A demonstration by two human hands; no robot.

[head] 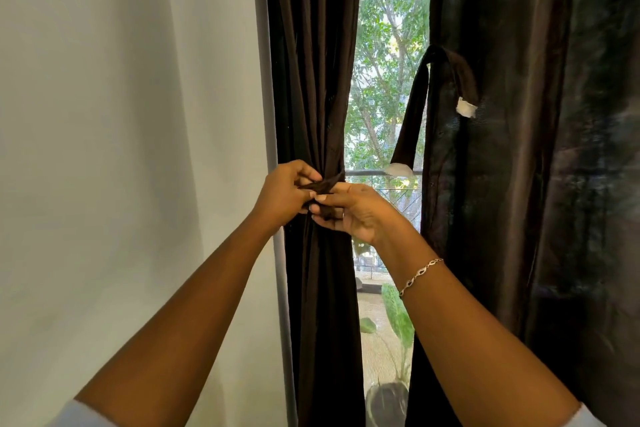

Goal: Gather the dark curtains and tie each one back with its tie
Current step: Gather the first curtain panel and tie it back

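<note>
Just left of the window [391,45], the left hand [282,196] and right hand [351,213] each pinch an end of the tie [322,186] so it can hug the bunched dark curtain [311,80] tight.

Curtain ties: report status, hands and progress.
Left hand and right hand pinch the tie on the gathered left curtain. Right curtain ungathered, second tie hanging on it. Nothing blocking.
</note>
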